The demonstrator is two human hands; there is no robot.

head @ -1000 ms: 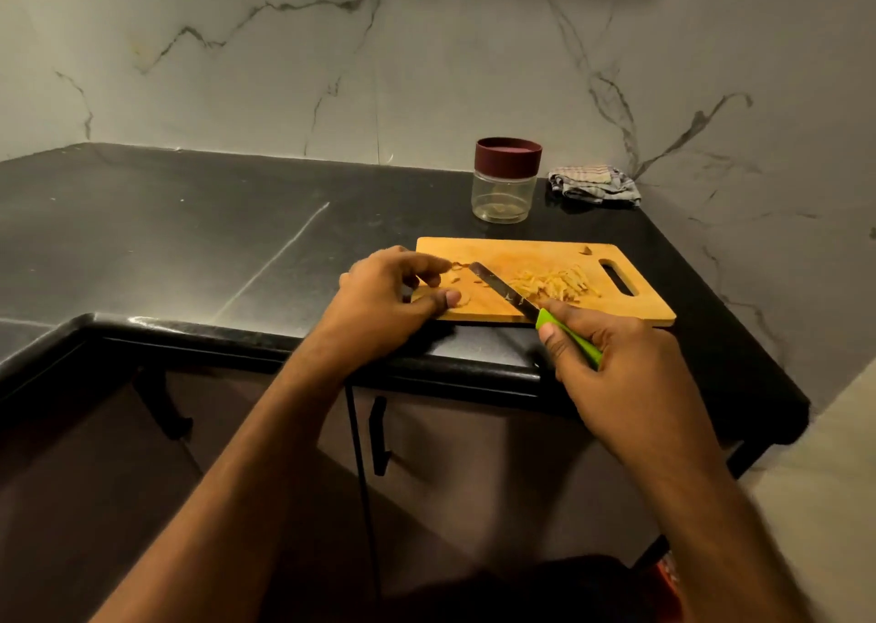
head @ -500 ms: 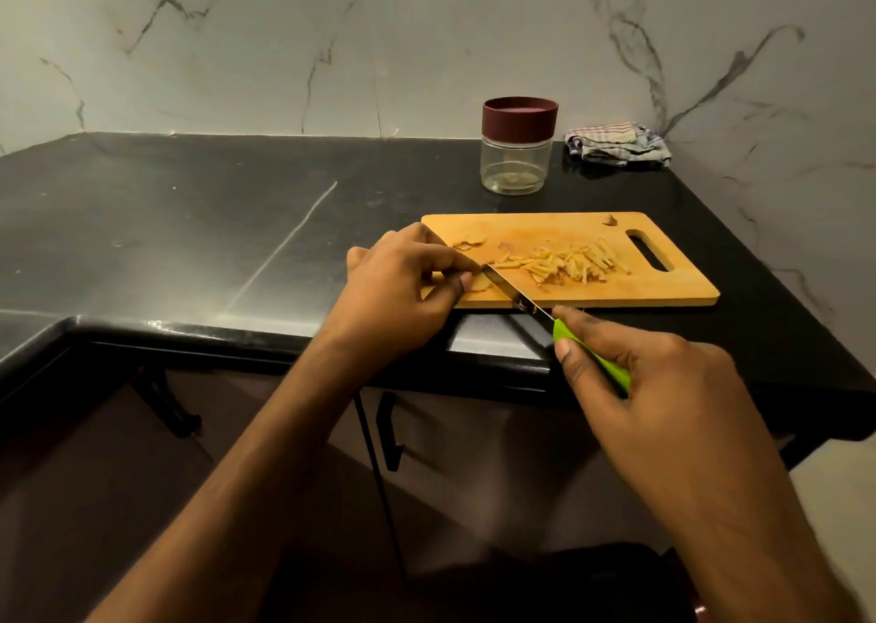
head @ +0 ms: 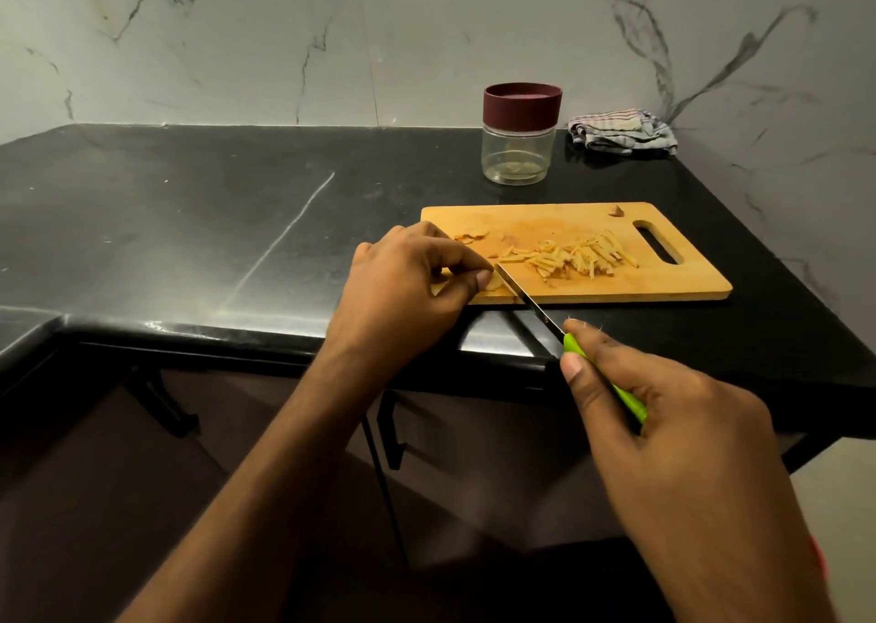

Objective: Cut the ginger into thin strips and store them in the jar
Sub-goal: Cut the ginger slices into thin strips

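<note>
Since a second ago our knife (head: 526, 301) has slid back toward the near edge of the wooden cutting board (head: 673, 285): the blade then lay well in over the board, and now only its tip rests beside the slice we are holding. The board also sits lower and more to the right in the view, because our head has shifted.

Our left hand (head: 407, 285) is curled, thumb and forefinger pinching a ginger slice (head: 493, 282) flat at the near left corner of the board. Our right hand (head: 663, 428) is clamped round the green handle (head: 611, 387), off the board's near edge, forefinger laid along the top.

We judge that we are mid-way through the cutting step. A heap of ginger strips (head: 576, 257) lies in the middle of the board, a few uncut slices (head: 471, 236) wait toward its far left edge, and a small offcut (head: 616, 210) sits at the far edge by the handle slot. The jar (head: 519, 141) stands just beyond the board with its maroon lid (head: 522, 103) on; it seems to hold a few bits already, though we cannot be sure. A folded cloth (head: 621, 131) lies to the jar's right.

Next we would need to draw the blade narrowly through the pinched slice, keeping our fingertips tucked back from the edge.
</note>
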